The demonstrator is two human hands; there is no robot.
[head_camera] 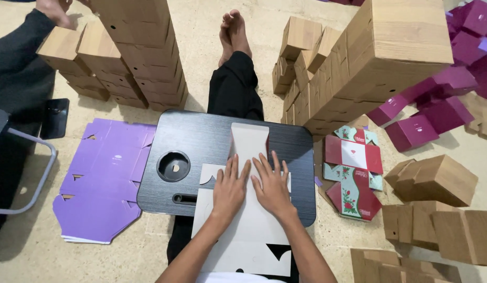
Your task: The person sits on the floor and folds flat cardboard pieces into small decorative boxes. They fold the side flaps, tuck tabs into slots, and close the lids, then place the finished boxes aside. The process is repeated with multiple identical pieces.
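Both hands, left hand (228,189) and right hand (273,187), lie spread and flat, gripping nothing, on a white box blank (247,209) across the black counter (201,139); it looks light, thin, easily creased, best lifted by its side edges.

Matt white card box blank (248,230), dark brushed-grain lap tray (201,136), wood-print cardboard boxes (406,36)
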